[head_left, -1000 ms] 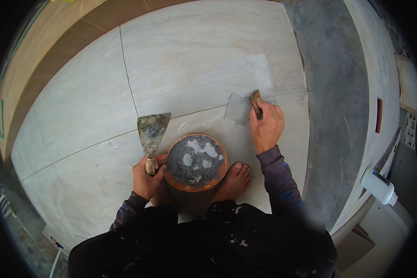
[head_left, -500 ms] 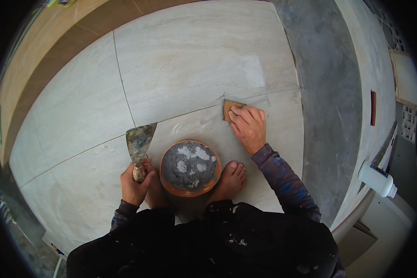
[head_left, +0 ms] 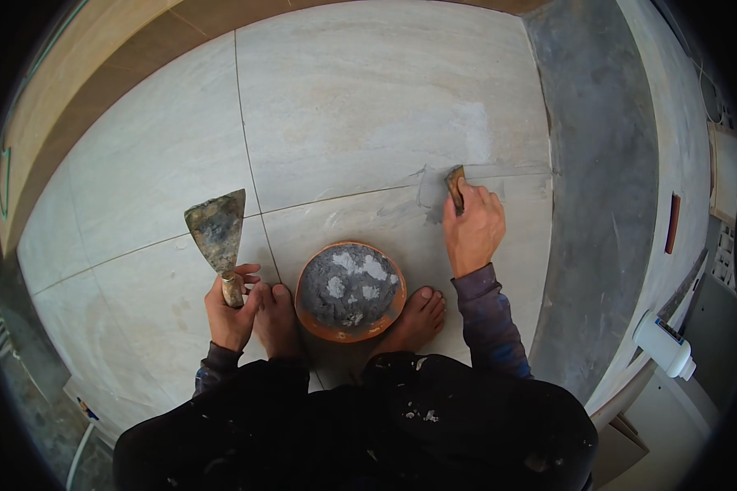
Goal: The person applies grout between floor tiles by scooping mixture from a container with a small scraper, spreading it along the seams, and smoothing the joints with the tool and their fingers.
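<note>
My left hand (head_left: 232,313) is closed round the handle of a putty knife (head_left: 217,227); its broad triangular blade points away from me and is caked with grey residue. My right hand (head_left: 473,225) pinches a small brown spreader pad (head_left: 455,190), tilted up on its edge over the tile joint. Grey grout smears (head_left: 428,190) lie on the tile just left of the pad. Between my bare feet stands an orange bowl (head_left: 344,334) of grey grout (head_left: 336,288) with pale dry patches on top.
Large pale tiles (head_left: 336,98) with thin dark joints cover the floor. A grey cement strip (head_left: 602,164) runs along the right. Beyond it a white bottle (head_left: 663,344) lies tilted at the right edge. A wooden-looking tan ledge (head_left: 82,114) curves along the far left.
The pad has turned from lying nearly flat to standing on edge, and my right hand has shifted right along the joint. The putty knife has swung left. The whole view has shifted slightly.
</note>
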`<action>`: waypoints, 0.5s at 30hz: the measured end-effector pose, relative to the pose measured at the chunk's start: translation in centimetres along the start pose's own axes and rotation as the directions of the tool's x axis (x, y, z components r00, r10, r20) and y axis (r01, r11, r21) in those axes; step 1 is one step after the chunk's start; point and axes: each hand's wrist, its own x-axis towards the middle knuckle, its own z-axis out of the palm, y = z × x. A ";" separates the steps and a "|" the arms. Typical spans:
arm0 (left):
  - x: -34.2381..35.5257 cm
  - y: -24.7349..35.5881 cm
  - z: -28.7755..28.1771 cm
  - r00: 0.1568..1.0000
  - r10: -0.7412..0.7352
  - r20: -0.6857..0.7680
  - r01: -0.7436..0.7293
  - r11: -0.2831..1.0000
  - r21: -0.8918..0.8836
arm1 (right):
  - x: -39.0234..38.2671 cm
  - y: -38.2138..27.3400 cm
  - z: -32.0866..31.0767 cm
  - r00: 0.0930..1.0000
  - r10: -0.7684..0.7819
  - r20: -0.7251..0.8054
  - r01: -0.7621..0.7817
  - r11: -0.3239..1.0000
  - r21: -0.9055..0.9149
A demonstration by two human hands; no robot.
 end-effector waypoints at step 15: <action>1.6 1.0 0.4 0.997 0.064 0.044 -0.062 0.997 -0.039 | 1.2 -0.3 -0.5 0.855 -0.514 0.073 0.488 0.843 0.226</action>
